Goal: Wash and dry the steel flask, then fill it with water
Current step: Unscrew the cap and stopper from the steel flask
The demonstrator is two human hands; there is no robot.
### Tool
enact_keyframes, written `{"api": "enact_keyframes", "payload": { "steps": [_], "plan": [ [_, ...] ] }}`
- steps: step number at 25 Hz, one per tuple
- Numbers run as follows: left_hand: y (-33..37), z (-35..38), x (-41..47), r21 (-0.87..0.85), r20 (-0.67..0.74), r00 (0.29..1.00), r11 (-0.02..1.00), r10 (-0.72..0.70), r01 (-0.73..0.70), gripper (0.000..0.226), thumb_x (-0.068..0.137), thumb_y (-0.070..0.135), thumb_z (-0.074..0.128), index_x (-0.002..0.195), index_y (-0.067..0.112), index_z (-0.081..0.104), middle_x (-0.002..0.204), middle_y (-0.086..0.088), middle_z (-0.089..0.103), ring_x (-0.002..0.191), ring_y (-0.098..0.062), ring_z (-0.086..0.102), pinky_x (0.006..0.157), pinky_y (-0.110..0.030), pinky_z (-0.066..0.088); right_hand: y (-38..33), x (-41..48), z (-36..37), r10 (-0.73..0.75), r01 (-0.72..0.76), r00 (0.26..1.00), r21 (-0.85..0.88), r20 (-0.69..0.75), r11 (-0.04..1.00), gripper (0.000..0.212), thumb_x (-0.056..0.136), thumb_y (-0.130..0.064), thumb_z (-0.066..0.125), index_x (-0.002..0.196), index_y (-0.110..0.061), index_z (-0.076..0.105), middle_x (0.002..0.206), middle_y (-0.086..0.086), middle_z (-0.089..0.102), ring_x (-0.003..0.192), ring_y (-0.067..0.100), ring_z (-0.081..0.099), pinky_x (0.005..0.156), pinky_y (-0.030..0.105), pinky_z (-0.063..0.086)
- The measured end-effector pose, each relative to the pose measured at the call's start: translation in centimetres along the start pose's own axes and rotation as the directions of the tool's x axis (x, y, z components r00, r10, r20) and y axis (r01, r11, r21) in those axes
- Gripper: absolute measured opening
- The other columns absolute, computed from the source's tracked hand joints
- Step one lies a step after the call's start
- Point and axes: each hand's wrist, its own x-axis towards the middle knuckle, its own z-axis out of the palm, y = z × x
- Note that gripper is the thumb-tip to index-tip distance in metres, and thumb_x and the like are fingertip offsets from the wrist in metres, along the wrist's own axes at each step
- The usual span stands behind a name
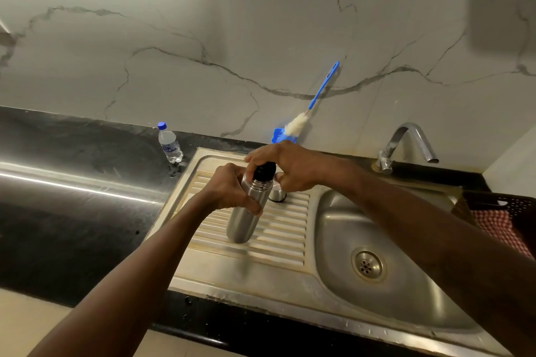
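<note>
Head camera looks down on a cylindrical brushed steel flask (246, 211) standing, slightly tilted, on the ribbed draining board (278, 236) of a stainless steel sink (327, 240), left of the basin. The left hand (229, 188) grips the flask's upper body, its fingers (252, 207) wrapped round the metal. The right hand (293, 166) reaches over from the basin side, its fingers curled round the black stopper (265, 171) at the flask's top. Just behind the flask, under the right hand, a small steel cup lid (277, 195) sits on the draining board. At the back, a bottle brush with a blue handle and white bristles (298, 124) leans against the white veined marble wall (232, 23), its head beside a small blue holder (279, 135). A clear plastic water bottle with a blue cap (170, 144) stands on the black stone tabletop (72, 211), near the sink's far left corner. A curved chrome tap (406, 139) rises behind the basin, and at the right edge a red-checked cloth (499, 229) lies in a dark perforated basket (510, 201).
</note>
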Motion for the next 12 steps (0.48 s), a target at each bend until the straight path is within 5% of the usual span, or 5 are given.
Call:
{"api": "enact_keyframes", "payload": {
  "steps": [2,4,6,9,12],
  "plan": [
    [-0.1,-0.1,0.1,-0.004,-0.012,1.000,1.000,0.003,-0.003,0.063,0.048,0.022,0.102,0.103,0.015,0.073,0.096,-0.002,0.077,0.092,-0.021,0.073,0.085,-0.041,0.063,0.1,0.6,0.6,0.003,-0.003,1.000,0.030,-0.002,1.000,0.065,0.081,-0.012,0.080,0.138,-0.032,0.056,0.130,-0.004,0.065,0.120,0.016,0.061,0.101,0.031,0.052],
    [-0.3,-0.1,0.3,0.021,0.001,1.000,1.000,0.020,-0.020,0.053,0.049,0.021,0.102,0.095,0.012,0.075,0.090,-0.004,0.077,0.087,-0.022,0.072,0.082,-0.044,0.063,0.2,1.3,1.1,0.081,-0.089,0.990,-0.064,-0.114,0.994,0.074,0.083,-0.051,0.080,0.146,-0.029,0.048,0.121,-0.002,0.069,0.110,0.016,0.065,0.095,0.029,0.054],
    [-0.6,-0.1,0.5,0.045,0.006,1.000,0.999,0.015,-0.016,0.044,0.051,0.021,0.101,0.085,0.010,0.076,0.083,-0.006,0.075,0.081,-0.023,0.071,0.074,-0.040,0.060,0.2,1.7,1.0,0.146,-0.190,0.961,-0.175,-0.236,0.966,0.069,0.082,-0.068,0.073,0.130,-0.019,0.062,0.104,0.000,0.072,0.095,0.016,0.068,0.087,0.030,0.057],
    [-1.1,-0.4,0.5,0.072,0.006,1.000,0.997,0.014,-0.014,0.046,0.051,0.024,0.102,0.088,0.017,0.075,0.083,0.000,0.075,0.078,-0.017,0.070,0.071,-0.031,0.058,0.4,2.0,1.0,0.066,-0.085,0.979,-0.094,-0.193,0.992,0.045,0.082,-0.038,0.084,0.119,-0.019,0.068,0.103,-0.003,0.071,0.094,0.015,0.066,0.089,0.034,0.059],
    [-1.9,-1.0,0.5,0.054,-0.005,1.000,0.998,-0.009,0.009,0.051,0.051,0.024,0.101,0.094,0.016,0.076,0.088,-0.001,0.076,0.082,-0.019,0.072,0.077,-0.037,0.062,1.3,2.2,1.2,-0.052,0.059,0.986,0.041,-0.159,0.997,0.059,0.075,0.000,0.081,0.123,-0.030,0.066,0.115,-0.009,0.069,0.110,0.015,0.064,0.093,0.036,0.058]
  ]
}}
